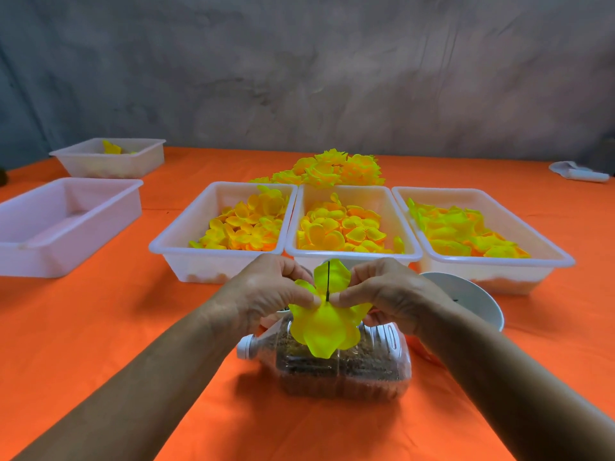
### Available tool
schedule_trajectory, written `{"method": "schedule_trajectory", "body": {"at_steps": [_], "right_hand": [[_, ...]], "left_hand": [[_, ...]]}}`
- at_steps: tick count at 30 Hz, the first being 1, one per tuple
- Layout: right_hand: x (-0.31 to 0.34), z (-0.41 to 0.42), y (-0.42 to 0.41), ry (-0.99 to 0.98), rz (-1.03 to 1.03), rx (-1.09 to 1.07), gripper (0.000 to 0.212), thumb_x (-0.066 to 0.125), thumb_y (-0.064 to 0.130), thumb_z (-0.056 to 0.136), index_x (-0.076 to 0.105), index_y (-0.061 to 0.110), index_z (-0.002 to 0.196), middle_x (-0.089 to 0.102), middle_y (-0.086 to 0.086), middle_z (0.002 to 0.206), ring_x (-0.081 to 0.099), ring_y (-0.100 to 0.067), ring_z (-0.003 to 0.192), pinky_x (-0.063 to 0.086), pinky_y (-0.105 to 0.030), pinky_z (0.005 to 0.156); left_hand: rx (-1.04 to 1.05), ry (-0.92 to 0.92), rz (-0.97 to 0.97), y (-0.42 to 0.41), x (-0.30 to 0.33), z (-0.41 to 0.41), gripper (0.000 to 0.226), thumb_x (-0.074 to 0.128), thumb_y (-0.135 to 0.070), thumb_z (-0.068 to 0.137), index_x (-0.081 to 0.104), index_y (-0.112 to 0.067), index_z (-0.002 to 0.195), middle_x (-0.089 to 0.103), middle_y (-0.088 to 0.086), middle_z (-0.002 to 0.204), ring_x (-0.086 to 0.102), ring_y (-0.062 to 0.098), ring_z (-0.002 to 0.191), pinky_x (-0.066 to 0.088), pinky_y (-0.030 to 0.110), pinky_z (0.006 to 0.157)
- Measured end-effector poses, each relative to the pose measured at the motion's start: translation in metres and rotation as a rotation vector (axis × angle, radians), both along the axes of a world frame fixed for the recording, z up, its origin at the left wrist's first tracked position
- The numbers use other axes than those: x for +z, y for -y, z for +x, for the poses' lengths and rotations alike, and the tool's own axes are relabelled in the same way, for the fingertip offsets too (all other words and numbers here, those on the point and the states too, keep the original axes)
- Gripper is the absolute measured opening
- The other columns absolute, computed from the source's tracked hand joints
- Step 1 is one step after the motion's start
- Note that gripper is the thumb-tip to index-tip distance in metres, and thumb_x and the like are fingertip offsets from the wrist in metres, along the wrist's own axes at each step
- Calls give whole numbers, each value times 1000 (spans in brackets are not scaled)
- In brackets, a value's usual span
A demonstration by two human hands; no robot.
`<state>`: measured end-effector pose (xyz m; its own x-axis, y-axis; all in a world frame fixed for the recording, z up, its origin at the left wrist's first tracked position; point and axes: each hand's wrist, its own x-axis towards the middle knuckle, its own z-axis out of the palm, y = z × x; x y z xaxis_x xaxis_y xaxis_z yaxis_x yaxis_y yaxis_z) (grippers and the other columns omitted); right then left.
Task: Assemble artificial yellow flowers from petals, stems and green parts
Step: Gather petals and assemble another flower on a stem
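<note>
**Flower Assembly: Petal on Stem**

Orange tablecloth [100,327] covers the work surface before a grey wall. Three white trays [219,261] of yellow petals sit centre, with finished flowers [332,169] piled beyond. A clear bottle [349,364] lies near. Above it, left hand [266,294] and right hand [392,294] pinch a yellow petal layer [327,327] threaded on a thin dark stem [328,277].
</note>
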<state>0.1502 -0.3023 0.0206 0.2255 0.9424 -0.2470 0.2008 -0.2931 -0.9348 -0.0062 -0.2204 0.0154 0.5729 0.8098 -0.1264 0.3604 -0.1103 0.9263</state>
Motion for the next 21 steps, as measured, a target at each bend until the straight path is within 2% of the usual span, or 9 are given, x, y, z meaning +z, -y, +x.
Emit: {"method": "schedule_trajectory", "body": {"at_steps": [3, 6, 9, 11, 14, 16, 18, 21], "right_hand": [[-1, -1, 0, -30, -16, -21, 25, 78, 7, 71, 57, 15, 59, 56, 2, 54, 50, -9, 49, 40, -15, 43], [-1, 0, 2, -62, -18, -45, 28, 79, 7, 70, 54, 16, 61, 57, 4, 48, 52, -6, 43, 40, -17, 45], [-4, 1, 5, -115, -27, -51, 26, 79, 8, 70, 56, 16, 62, 58, 4, 48, 53, -6, 44, 39, -17, 45], [-5, 1, 6, -133, -30, -53, 24, 78, 8, 70, 57, 16, 63, 59, 4, 49, 54, -6, 45, 41, -15, 44], [-5, 2, 5, -150, -41, -40, 21, 76, 5, 72, 59, 15, 65, 60, 3, 52, 57, -6, 48, 44, -16, 45], [-4, 6, 6, -198, -55, -29, 16, 72, 0, 74, 62, 12, 71, 63, 1, 55, 61, -7, 50, 46, -17, 45], [-5, 11, 7, -261, -68, -40, 14, 69, -5, 76, 64, 8, 79, 67, -3, 59, 64, -10, 51, 47, -17, 44], [-8, 14, 8, -259, -65, -46, 13, 70, -4, 75, 64, 8, 77, 68, -5, 60, 63, -12, 48, 45, -17, 42]], "left_hand": [[-17, 8, 16, 0, 0, -1, 24, 79, 3, 67, 63, -13, 76, 59, -6, 68, 55, 7, 66, 44, 14, 54], [-21, 22, 222, 3, 2, -2, 31, 82, 1, 63, 64, -17, 81, 59, 0, 75, 54, 15, 76, 47, 22, 67], [-90, 50, 411, 7, 4, -5, 37, 83, -1, 63, 68, -28, 84, 62, -3, 87, 56, 13, 82, 49, 30, 79], [-155, 76, 495, 11, 4, -5, 31, 79, -2, 66, 72, -27, 81, 64, -5, 92, 60, 10, 90, 50, 30, 86], [-186, 118, 524, 16, 0, -3, 16, 67, -17, 64, 74, -29, 71, 66, -8, 88, 63, 6, 91, 49, 24, 86], [-173, 148, 517, 15, -4, -2, 6, 74, -24, 63, 74, -28, 68, 67, -9, 84, 64, 4, 86, 49, 23, 83], [-162, 180, 503, 13, -8, -2, 11, 85, -20, 64, 75, -22, 67, 67, -7, 81, 65, 8, 84, 51, 31, 83], [-144, 219, 437, 9, -13, 0, 12, 86, -12, 64, 75, -17, 65, 68, -3, 79, 65, 13, 83, 51, 37, 84]]}}
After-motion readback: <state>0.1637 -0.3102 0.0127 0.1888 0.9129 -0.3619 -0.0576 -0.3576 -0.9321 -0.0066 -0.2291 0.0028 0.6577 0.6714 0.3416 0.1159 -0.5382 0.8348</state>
